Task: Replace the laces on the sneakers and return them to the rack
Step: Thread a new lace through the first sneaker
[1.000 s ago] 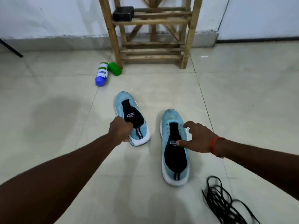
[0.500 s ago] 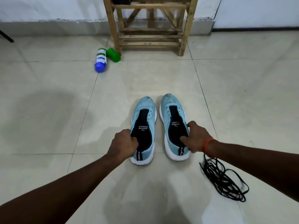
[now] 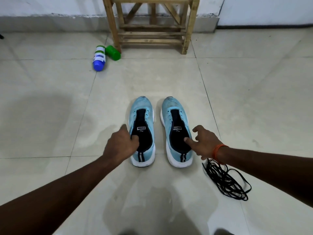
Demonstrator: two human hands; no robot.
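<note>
The left sneaker [image 3: 141,106] and right sneaker [image 3: 172,106] stood side by side on the floor [image 3: 254,99], toes toward the rack [image 3: 152,33]. The left hand [image 3: 121,145] had its thumb inside the left sneaker's collar; whether it gripped could not be told. The right hand [image 3: 205,141] was spread loose, its thumb touching the right sneaker. The black laces [image 3: 225,180] lay just beside.

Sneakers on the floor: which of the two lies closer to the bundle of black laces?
The right sneaker, by the right hand: the laces lie just beside its heel, while the left sneaker is beyond it.
</note>
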